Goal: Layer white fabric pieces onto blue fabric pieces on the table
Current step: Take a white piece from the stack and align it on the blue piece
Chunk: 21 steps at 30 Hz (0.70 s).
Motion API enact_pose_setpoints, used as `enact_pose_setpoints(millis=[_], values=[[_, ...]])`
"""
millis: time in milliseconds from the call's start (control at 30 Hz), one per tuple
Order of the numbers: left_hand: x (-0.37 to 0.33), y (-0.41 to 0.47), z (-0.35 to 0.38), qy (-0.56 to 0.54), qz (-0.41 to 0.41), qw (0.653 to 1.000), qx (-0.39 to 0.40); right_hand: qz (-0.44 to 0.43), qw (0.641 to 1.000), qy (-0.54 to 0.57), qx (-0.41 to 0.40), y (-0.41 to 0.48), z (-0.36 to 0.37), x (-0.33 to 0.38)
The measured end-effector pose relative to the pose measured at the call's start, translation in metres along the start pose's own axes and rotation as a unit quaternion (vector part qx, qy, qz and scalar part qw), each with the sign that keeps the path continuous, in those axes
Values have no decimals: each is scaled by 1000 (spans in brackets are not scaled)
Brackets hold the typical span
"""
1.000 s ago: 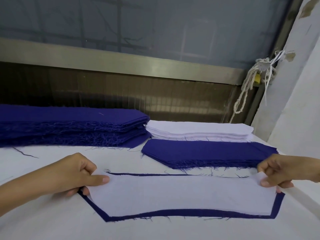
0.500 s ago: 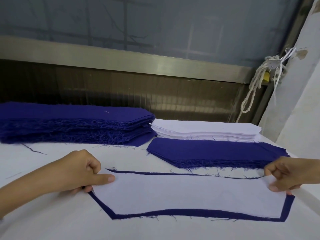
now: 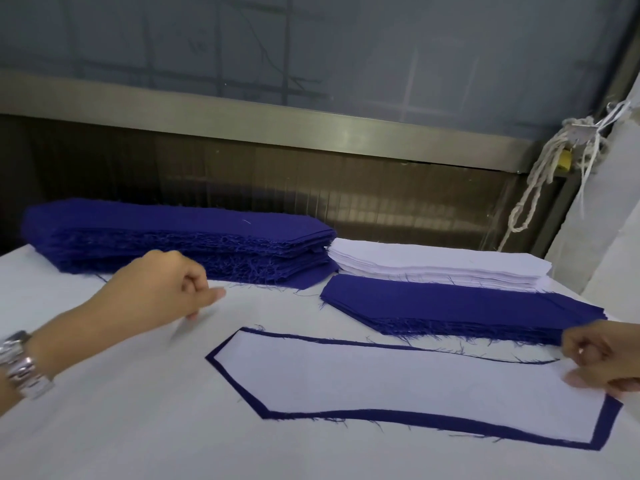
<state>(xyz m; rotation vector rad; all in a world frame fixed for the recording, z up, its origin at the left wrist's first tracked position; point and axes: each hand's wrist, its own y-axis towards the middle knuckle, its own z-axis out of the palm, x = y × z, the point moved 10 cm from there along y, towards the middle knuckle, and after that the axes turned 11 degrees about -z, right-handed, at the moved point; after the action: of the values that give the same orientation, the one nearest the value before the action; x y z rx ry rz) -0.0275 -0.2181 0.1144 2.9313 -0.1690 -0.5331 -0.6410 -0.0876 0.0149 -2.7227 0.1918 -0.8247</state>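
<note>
A white fabric piece (image 3: 398, 386) lies flat on a slightly larger blue fabric piece (image 3: 415, 416), whose edge shows as a dark border all round. My right hand (image 3: 602, 362) pinches the right end of the white piece, thumb on top. Up and to the left of the pair, my left hand (image 3: 166, 289) is off the fabric with its fingers curled, holding nothing. Behind lie a stack of white pieces (image 3: 436, 265) and a low stack of blue pieces (image 3: 460, 303).
A tall stack of blue pieces (image 3: 180, 237) sits at the back left. The table (image 3: 104, 427) is covered in white cloth. A metal rail and dark panel run behind it. A knotted rope (image 3: 540, 188) hangs by the white wall (image 3: 620, 209) at right.
My left hand has let go of the white piece's left end and moved up and to the left. The white piece now lies flat; my right hand keeps its pinch.
</note>
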Motion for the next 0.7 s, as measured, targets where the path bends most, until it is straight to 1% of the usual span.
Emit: enact_pose_setpoints(millis=[67,167,200,267,333,367,433,533,600,700], values=[[-2,4,-20,-26,17,997,-74,52,996,-64,-39,-15,-21,-10],[-3,11,-44,-51,34,986,-155,102,980,-141,-95,-18,-35,18],[-5,14,-50,-46,43,983,-174,91,974,-162,-126,-15,-38,38],[-7,22,-58,-29,52,980,-192,19,954,-197,-223,-5,-43,91],[-5,37,-64,-24,45,980,-193,-42,937,-195,-287,-1,-33,143],[-2,46,-67,-26,32,981,-191,-68,933,-190,-300,2,-25,169],[7,64,-71,-17,3,983,-185,-115,932,-176,-296,12,-8,216],[16,88,-65,21,-23,988,-153,-177,935,-104,-288,31,7,279],[20,98,-61,33,-32,989,-140,-204,927,-92,-301,45,11,316],[28,106,-58,54,-34,986,-157,-224,918,-90,-314,69,17,361]])
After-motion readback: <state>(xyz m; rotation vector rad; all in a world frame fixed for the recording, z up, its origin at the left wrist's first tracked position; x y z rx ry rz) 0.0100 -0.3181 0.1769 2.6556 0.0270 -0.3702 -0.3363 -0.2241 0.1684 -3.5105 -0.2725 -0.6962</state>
